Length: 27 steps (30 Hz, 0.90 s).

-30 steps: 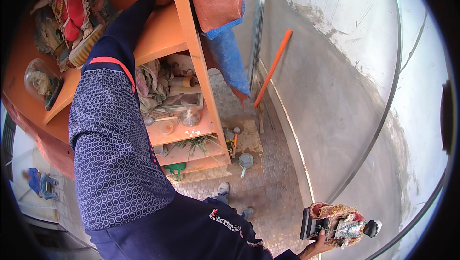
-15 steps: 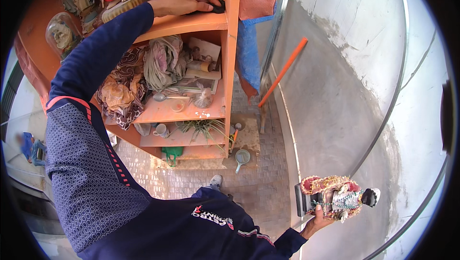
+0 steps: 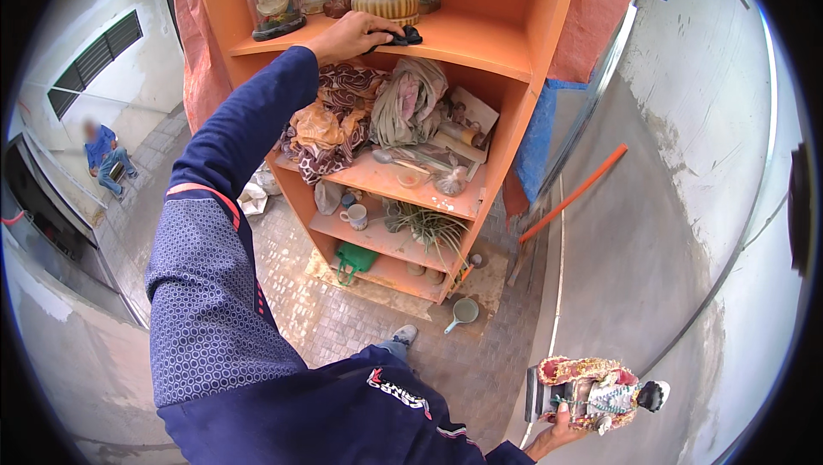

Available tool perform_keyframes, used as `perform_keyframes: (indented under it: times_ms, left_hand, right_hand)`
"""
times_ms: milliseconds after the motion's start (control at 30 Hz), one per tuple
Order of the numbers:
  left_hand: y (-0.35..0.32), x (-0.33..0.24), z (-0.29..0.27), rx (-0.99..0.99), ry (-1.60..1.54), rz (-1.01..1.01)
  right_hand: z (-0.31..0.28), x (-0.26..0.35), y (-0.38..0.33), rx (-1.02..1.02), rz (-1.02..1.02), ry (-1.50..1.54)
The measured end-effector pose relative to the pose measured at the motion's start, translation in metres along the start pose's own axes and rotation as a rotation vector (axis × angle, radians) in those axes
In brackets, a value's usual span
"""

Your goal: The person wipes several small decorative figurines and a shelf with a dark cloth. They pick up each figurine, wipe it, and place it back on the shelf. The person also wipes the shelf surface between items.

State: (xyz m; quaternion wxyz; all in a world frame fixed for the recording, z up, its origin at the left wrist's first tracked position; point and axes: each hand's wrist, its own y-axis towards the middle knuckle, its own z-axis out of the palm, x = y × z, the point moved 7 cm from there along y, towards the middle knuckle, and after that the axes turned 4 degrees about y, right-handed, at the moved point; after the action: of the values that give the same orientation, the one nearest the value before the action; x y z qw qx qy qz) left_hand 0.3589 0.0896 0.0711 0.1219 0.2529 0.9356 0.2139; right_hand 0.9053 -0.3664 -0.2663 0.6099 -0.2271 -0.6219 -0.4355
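Note:
My left hand [image 3: 353, 37] is closed on a black cloth [image 3: 406, 37], pressed to the front edge of an orange shelf board [image 3: 480, 45]. Just behind it is the round golden base [image 3: 386, 7] of a statue in red clothing, its upper part cut off by the picture's edge. A glass dome [image 3: 273, 0] with a small figure inside stands left of that. Down at the lower right, my right hand [image 3: 557, 438] grips a dressed figurine [image 3: 591, 392] with a red and gold robe, black hair and a dark square base. The figurine lies sideways, away from the cabinet.
Crumpled cloths [image 3: 407, 101], a spoon and papers fill the shelf below. Lower down are a mug [image 3: 355, 216], a spiky plant [image 3: 429, 225] and a green bag [image 3: 353, 261]. A dipper [image 3: 464, 311] lies on the paving. An orange pole [image 3: 574, 193] leans at right; a person [image 3: 107, 156] sits far left.
My left hand has slid the black cloth left along the shelf, from beside the right side panel to before the golden base. The view has turned; my right hand still holds the figurine.

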Motion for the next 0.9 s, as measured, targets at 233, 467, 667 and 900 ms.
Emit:
perform_keyframes:
  times_ms: [233, 467, 667, 900]
  left_hand:
    - [-0.087, 0.086, -0.062, -0.162, 0.220, -0.233]
    - [-0.130, 0.112, -0.068, -0.138, 0.129, -0.360]
    - [-0.148, 0.045, 0.005, 0.358, -0.004, -0.113]
    - [-0.128, 0.079, -0.079, -0.142, -0.371, -0.101]
  right_hand:
    - [0.004, -0.005, 0.009, 0.016, -0.052, 0.080]
    - [0.051, 0.027, 0.011, 0.189, 0.150, 0.043]
    - [0.107, 0.049, 0.008, 0.346, 0.105, 0.096]
    - [0.189, 0.029, -0.013, 0.316, 0.071, 0.115]
